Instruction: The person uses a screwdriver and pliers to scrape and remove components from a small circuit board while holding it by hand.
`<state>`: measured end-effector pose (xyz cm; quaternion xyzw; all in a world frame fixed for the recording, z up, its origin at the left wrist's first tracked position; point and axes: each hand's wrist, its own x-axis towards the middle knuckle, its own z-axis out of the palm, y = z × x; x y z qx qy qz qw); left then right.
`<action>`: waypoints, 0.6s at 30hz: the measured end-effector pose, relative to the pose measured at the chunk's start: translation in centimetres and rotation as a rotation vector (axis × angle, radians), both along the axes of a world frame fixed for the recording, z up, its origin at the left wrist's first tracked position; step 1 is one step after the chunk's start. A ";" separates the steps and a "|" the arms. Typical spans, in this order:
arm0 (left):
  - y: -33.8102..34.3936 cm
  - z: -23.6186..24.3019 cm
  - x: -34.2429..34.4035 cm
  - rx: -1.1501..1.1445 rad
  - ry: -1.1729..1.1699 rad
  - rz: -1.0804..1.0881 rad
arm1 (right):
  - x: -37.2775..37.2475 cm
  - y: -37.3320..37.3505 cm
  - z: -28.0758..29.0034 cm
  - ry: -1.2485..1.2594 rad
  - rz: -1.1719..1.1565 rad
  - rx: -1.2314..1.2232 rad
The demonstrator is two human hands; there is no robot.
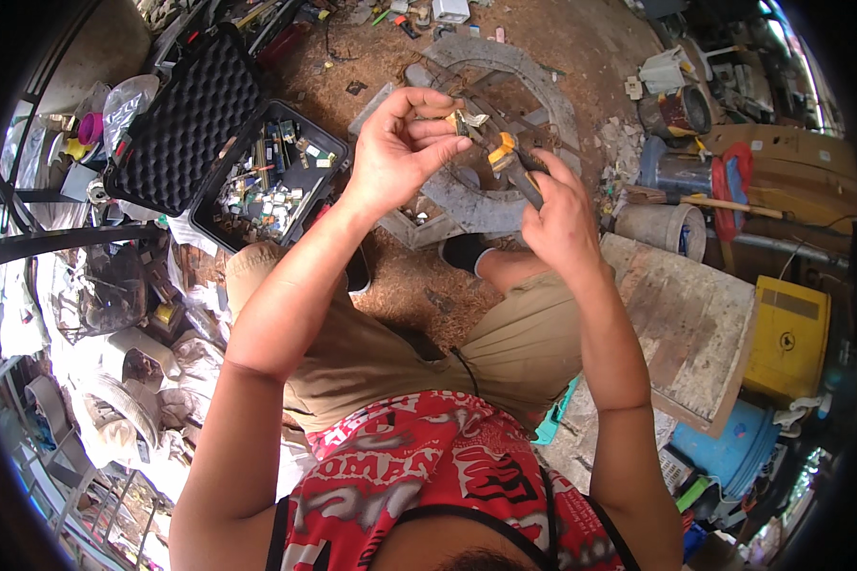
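Left of your hands: open case (pixel 189 124), its base holding a jumble of small parts (pixel 267 181). Those look set aside already; I cannot tell whether they are finished.

Your left hand (pixel 400 152): thumb and fingertips pinching a small, shiny, gold-toned piece (pixel 465 122), held up between your two hands. Piece not in the case; work on it looks under way, not done. How much is left on it: too small to tell.

Just right of the piece: tool (pixel 514 169), likely pliers, tip close to it; contact unclear. Your right hand (pixel 562 205) is closed around the handles.

Beneath both hands, on the floor: grey ring (pixel 533 71), apparently not being worked on.
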<state>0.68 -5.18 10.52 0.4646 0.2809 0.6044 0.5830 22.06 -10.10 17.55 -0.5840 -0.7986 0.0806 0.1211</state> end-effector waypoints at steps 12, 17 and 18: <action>-0.5 0.0 0.9 -0.168 0.109 0.094 | -0.8 1.0 0.6 -0.035 -0.078 -0.025; 0.3 0.9 -1.0 -0.220 0.321 -0.040 | 0.7 2.2 0.3 0.193 -0.030 -0.272; 0.7 0.8 -1.7 -0.232 0.368 -0.098 | 1.1 2.6 0.5 0.221 -0.057 -0.353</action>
